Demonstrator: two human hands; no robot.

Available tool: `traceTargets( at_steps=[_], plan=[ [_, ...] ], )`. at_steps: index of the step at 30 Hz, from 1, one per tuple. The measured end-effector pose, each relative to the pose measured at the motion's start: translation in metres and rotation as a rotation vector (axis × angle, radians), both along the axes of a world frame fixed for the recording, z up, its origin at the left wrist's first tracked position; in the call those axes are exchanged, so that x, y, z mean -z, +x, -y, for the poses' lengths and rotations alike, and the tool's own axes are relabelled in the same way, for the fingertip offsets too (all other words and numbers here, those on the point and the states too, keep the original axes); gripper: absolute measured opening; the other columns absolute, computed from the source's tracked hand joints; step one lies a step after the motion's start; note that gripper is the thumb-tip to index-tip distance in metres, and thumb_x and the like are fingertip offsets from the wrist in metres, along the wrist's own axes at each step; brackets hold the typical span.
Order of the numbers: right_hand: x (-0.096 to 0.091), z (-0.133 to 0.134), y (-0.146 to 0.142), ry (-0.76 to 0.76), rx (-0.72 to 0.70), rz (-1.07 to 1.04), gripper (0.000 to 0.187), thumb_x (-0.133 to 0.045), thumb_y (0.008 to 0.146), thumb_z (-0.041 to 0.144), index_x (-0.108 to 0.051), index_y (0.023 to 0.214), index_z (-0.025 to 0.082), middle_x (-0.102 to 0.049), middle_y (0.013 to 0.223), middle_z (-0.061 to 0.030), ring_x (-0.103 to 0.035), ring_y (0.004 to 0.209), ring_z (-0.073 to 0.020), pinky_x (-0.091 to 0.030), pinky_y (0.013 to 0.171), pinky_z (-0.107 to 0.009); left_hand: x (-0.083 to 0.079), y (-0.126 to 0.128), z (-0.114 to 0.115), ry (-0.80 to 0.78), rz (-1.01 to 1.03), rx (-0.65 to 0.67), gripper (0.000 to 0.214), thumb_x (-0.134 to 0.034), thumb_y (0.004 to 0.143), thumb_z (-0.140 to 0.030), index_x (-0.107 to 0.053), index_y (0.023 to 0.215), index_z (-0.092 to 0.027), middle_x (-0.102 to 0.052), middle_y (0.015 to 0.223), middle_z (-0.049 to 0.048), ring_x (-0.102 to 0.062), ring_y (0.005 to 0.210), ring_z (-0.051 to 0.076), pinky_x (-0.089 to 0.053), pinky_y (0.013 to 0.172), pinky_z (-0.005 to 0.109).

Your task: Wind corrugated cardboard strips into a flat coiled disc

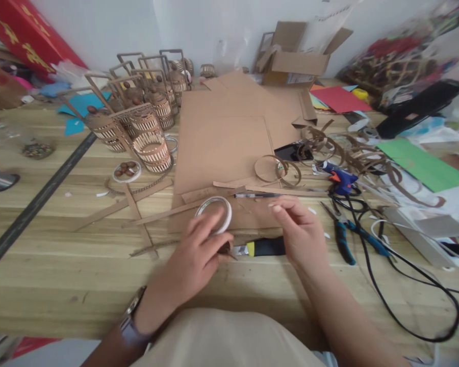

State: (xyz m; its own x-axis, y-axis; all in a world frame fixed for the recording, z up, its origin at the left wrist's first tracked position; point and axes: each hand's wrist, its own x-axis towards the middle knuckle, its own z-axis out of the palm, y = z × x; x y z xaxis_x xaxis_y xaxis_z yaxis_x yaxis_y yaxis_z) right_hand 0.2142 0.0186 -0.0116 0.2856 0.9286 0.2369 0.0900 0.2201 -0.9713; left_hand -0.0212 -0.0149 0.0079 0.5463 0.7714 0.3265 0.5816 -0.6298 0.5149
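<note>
My left hand (199, 255) grips a white roll of tape (215, 213), held upright just above the wooden table (61, 265). My right hand (300, 232) hovers to the right of the roll with thumb and forefinger pinched together; what they pinch is too small to make out. A yellow and black utility knife (262, 247) lies on the table between the two hands. Brown cardboard sheets (229, 137) lie just beyond the hands, with thin cardboard strips (164, 211) across their near edge. A watch sits on my left wrist.
Several cardboard lantern models (137, 120) stand at the back left. Blue-handled pliers (342, 232), a blue glue gun (340, 178) and a black cable (405, 300) lie to the right. Curled cardboard strips (329, 148), coloured paper (424, 165) and an open box (296, 58) fill the back right.
</note>
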Motion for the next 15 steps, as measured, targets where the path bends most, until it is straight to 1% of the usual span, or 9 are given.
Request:
traceTargets(
  at_steps=[1,3,4,6,8,10,12,13,15],
  plan=[
    [-0.001,0.002,-0.002,0.006,-0.046,-0.018,0.004,-0.073,0.081,0.029,-0.071,0.08,0.026,-0.063,0.086,-0.001,-0.057,0.09,-0.0193,-0.043,0.085,-0.035,0.004,-0.001,-0.004,-0.007,-0.02,-0.059,0.02,-0.056,0.093,-0.01,-0.066,0.108,-0.019,-0.043,0.148,0.0161,-0.035,0.14,0.037,-0.037,0.111,0.06],
    [-0.003,0.009,-0.011,-0.025,-0.1,-0.12,0.007,-0.076,0.079,0.033,-0.073,0.078,0.027,-0.062,0.086,-0.0009,-0.057,0.088,-0.0186,-0.044,0.083,-0.034,0.011,-0.004,-0.009,-0.055,-0.01,-0.119,0.022,-0.059,0.091,-0.012,-0.067,0.109,-0.021,-0.032,0.157,0.015,-0.026,0.146,0.04,-0.035,0.111,0.064],
    [-0.004,0.013,-0.017,-0.061,-0.124,-0.196,0.009,-0.078,0.077,0.035,-0.073,0.077,0.028,-0.061,0.084,-0.0004,-0.057,0.085,-0.0178,-0.045,0.079,-0.033,0.013,-0.005,-0.01,-0.08,0.005,-0.129,0.022,-0.06,0.091,-0.014,-0.068,0.11,-0.022,-0.031,0.158,0.0147,-0.026,0.147,0.04,-0.035,0.111,0.064],
    [-0.006,0.021,-0.028,-0.147,-0.197,-0.344,0.013,-0.082,0.073,0.039,-0.074,0.076,0.029,-0.06,0.079,0.0007,-0.055,0.078,-0.016,-0.045,0.072,-0.031,0.012,-0.005,-0.008,-0.121,0.062,-0.13,0.023,-0.062,0.091,-0.018,-0.069,0.113,-0.023,-0.04,0.153,0.0146,-0.033,0.144,0.038,-0.037,0.111,0.062],
    [-0.007,0.028,-0.038,-0.229,-0.289,-0.453,0.017,-0.084,0.07,0.043,-0.075,0.075,0.029,-0.06,0.076,0.0014,-0.053,0.072,-0.0149,-0.045,0.068,-0.03,0.008,-0.004,-0.004,-0.181,0.152,-0.127,0.023,-0.063,0.092,-0.02,-0.068,0.114,-0.024,-0.055,0.138,0.0134,-0.049,0.132,0.033,-0.044,0.108,0.055],
    [-0.008,0.034,-0.045,-0.298,-0.35,-0.54,0.02,-0.086,0.067,0.044,-0.075,0.073,0.03,-0.06,0.075,0.0019,-0.052,0.068,-0.0142,-0.044,0.065,-0.029,0.004,0.001,0.0,-0.274,0.262,-0.124,0.023,-0.063,0.093,-0.022,-0.067,0.115,-0.024,-0.065,0.117,0.0097,-0.062,0.111,0.025,-0.054,0.097,0.043],
    [-0.009,0.038,-0.05,-0.36,-0.385,-0.626,0.02,-0.087,0.065,0.043,-0.075,0.073,0.029,-0.062,0.074,0.0024,-0.05,0.065,-0.0132,-0.043,0.062,-0.028,0.001,0.006,0.003,-0.361,0.361,-0.12,0.022,-0.064,0.093,-0.023,-0.067,0.114,-0.023,-0.066,0.104,0.0066,-0.066,0.093,0.02,-0.058,0.084,0.033],
    [-0.01,0.039,-0.052,-0.39,-0.397,-0.667,0.02,-0.088,0.065,0.042,-0.075,0.073,0.029,-0.062,0.072,0.0026,-0.05,0.063,-0.0129,-0.042,0.061,-0.027,0.0,0.008,0.003,-0.388,0.397,-0.117,0.022,-0.065,0.092,-0.024,-0.067,0.114,-0.022,-0.066,0.102,0.006,-0.065,0.088,0.018,-0.058,0.08,0.03],
    [-0.011,0.041,-0.056,-0.443,-0.418,-0.735,0.021,-0.089,0.063,0.04,-0.075,0.072,0.028,-0.063,0.07,0.0025,-0.05,0.063,-0.013,-0.042,0.061,-0.027,0.0,0.012,0.005,-0.417,0.443,-0.115,0.022,-0.066,0.092,-0.026,-0.068,0.113,-0.021,-0.066,0.102,0.0059,-0.065,0.087,0.017,-0.058,0.079,0.028]
  ],
)
